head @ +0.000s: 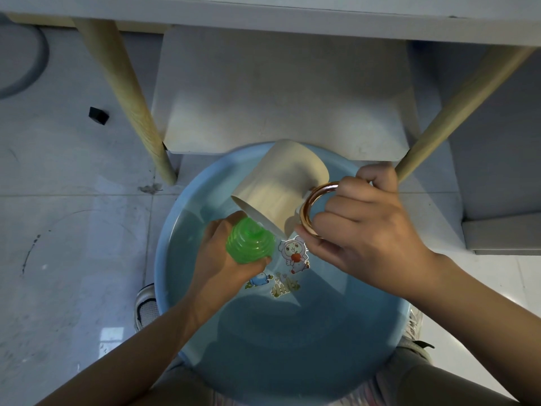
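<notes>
A cream mug (281, 183) with a shiny gold handle (311, 212) hangs tilted over a blue basin (175, 259), its mouth pointing down and to the left. My right hand (366, 227) grips the gold handle. My left hand (225, 256) holds a ribbed green plastic scrubber (250, 244) right at the mug's rim. The scrubber's working end is hidden by the mug.
The basin holds water and has cartoon stickers (292, 253) on its bottom. It sits on a tiled floor between my shoes (145, 306). Two wooden table legs (137, 112) and a white step (281, 92) stand behind it. A small black block (98, 115) lies at left.
</notes>
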{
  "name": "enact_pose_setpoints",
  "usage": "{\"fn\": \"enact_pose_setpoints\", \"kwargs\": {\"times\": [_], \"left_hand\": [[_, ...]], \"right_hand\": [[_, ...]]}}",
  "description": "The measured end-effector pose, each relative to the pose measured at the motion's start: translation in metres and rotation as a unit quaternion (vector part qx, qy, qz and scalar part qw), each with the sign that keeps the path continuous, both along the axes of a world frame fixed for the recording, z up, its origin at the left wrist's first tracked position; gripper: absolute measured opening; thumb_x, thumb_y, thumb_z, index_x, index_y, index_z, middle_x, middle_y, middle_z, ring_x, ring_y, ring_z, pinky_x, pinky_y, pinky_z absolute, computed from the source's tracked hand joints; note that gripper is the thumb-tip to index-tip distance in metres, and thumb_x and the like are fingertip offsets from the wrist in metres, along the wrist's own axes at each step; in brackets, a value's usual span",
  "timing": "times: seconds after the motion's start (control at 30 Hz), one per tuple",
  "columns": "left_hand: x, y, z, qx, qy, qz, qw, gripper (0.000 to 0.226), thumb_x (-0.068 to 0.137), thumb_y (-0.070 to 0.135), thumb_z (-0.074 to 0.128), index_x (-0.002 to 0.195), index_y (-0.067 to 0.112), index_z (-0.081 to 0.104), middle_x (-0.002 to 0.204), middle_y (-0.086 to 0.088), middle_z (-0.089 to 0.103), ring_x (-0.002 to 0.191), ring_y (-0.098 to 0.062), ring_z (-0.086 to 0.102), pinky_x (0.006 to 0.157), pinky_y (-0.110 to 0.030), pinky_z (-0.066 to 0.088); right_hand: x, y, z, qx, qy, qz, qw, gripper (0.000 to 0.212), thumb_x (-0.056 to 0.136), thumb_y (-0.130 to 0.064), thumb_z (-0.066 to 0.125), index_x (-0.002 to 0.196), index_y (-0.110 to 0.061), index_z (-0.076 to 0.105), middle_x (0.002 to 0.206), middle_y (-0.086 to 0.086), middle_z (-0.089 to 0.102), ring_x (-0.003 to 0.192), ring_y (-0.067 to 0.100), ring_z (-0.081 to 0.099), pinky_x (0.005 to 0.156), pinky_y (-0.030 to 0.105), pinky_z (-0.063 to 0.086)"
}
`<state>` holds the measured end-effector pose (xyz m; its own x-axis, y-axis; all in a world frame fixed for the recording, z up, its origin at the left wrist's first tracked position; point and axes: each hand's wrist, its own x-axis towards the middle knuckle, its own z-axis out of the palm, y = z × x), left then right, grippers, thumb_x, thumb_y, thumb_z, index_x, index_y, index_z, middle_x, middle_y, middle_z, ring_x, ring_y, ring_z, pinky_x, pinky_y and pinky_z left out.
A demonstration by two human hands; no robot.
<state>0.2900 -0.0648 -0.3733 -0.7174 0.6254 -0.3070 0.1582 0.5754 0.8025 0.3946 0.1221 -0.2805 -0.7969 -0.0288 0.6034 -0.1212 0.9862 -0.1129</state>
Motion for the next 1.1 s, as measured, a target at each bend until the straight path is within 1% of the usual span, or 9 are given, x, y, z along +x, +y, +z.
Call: {"fn": "enact_pose_setpoints", "kwargs": {"times": [0.17, 0.27, 0.4, 0.53, 0.67, 0.83, 0.97, 1.03, 1.1], "left_hand": [[-0.001, 0.001, -0.002, 0.002, 0.003, -0.003, 1.000, 0.067, 0.060, 0.024, 0.087, 0.119, 0.028, 0.055, 0.112, 0.003, 0.050, 0.097, 0.003, 0.052, 0.077, -0.006, 0.042], [-0.002, 0.001, -0.003, 0.009, -0.010, -0.006, 1.000, 0.064, 0.059, 0.026, 0.087, 0.116, 0.029, 0.056, 0.111, 0.000, 0.053, 0.096, -0.001, 0.055, 0.083, -0.020, 0.049], [0.000, 0.001, -0.001, 0.007, -0.006, 0.005, 1.000, 0.068, 0.059, 0.021, 0.087, 0.117, 0.032, 0.053, 0.114, 0.004, 0.048, 0.099, 0.008, 0.049, 0.076, -0.001, 0.039], [0.001, 0.001, 0.000, 0.008, -0.010, 0.013, 1.000, 0.078, 0.059, 0.018, 0.088, 0.123, 0.035, 0.047, 0.118, 0.006, 0.044, 0.099, 0.021, 0.042, 0.076, 0.005, 0.033], [0.002, 0.001, 0.001, -0.002, -0.023, 0.018, 1.000, 0.090, 0.060, 0.014, 0.086, 0.132, 0.036, 0.037, 0.119, 0.007, 0.035, 0.098, 0.020, 0.042, 0.078, 0.005, 0.032], [0.001, -0.001, 0.003, -0.017, -0.024, 0.039, 0.999, 0.085, 0.058, 0.018, 0.087, 0.130, 0.032, 0.044, 0.119, 0.007, 0.030, 0.099, 0.002, 0.046, 0.093, -0.013, 0.037], [0.000, -0.004, 0.003, 0.017, -0.038, 0.054, 0.998, 0.079, 0.050, 0.029, 0.081, 0.120, 0.042, 0.046, 0.116, 0.015, 0.031, 0.102, 0.005, 0.048, 0.088, -0.007, 0.038], [-0.001, -0.003, 0.004, 0.039, -0.039, 0.058, 0.997, 0.076, 0.049, 0.031, 0.080, 0.115, 0.046, 0.045, 0.120, 0.013, 0.037, 0.102, 0.001, 0.051, 0.088, -0.011, 0.042], [-0.001, -0.003, 0.006, 0.057, -0.058, 0.070, 0.994, 0.071, 0.051, 0.031, 0.080, 0.111, 0.045, 0.046, 0.113, 0.010, 0.053, 0.095, -0.001, 0.058, 0.082, -0.015, 0.047]], "right_hand": [[-0.001, 0.000, 0.000, -0.009, 0.006, -0.001, 1.000, 0.038, 0.085, -0.019, 0.067, 0.054, -0.017, 0.045, 0.055, -0.003, 0.036, 0.062, 0.018, 0.037, 0.072, 0.031, 0.029], [-0.001, 0.000, 0.000, -0.012, 0.005, -0.001, 1.000, 0.038, 0.085, -0.019, 0.067, 0.054, -0.017, 0.045, 0.055, -0.003, 0.036, 0.061, 0.018, 0.037, 0.072, 0.031, 0.029], [0.000, 0.000, -0.002, -0.025, 0.000, -0.018, 1.000, 0.036, 0.084, -0.019, 0.068, 0.054, -0.015, 0.049, 0.054, -0.003, 0.043, 0.063, 0.017, 0.039, 0.073, 0.031, 0.030], [0.001, 0.001, -0.007, -0.122, -0.021, -0.084, 0.989, 0.032, 0.083, -0.022, 0.065, 0.054, -0.014, 0.053, 0.053, -0.007, 0.052, 0.060, 0.013, 0.038, 0.074, 0.029, 0.029], [0.001, 0.006, -0.017, -0.202, -0.040, -0.210, 0.956, 0.035, 0.081, -0.030, 0.057, 0.051, -0.013, 0.049, 0.049, -0.013, 0.030, 0.055, 0.007, 0.024, 0.067, 0.023, 0.027], [0.008, 0.017, -0.054, -0.119, -0.130, -0.239, 0.955, 0.032, 0.077, -0.031, 0.050, 0.049, -0.014, 0.048, 0.038, 0.001, 0.044, 0.037, 0.027, 0.042, 0.059, 0.024, 0.034], [0.014, 0.012, -0.087, -0.074, -0.202, -0.251, 0.944, 0.030, 0.074, -0.027, 0.044, 0.048, -0.014, 0.054, 0.037, 0.002, 0.047, 0.034, 0.027, 0.043, 0.055, 0.024, 0.040], [0.017, 0.009, -0.098, -0.029, -0.251, -0.255, 0.933, 0.028, 0.073, -0.024, 0.045, 0.048, -0.015, 0.054, 0.036, 0.001, 0.047, 0.035, 0.024, 0.045, 0.055, 0.024, 0.037], [0.017, 0.007, -0.104, -0.003, -0.291, -0.258, 0.921, 0.022, 0.067, -0.017, 0.060, 0.047, -0.016, 0.053, 0.036, 0.002, 0.046, 0.035, 0.023, 0.046, 0.056, 0.025, 0.034]]}}
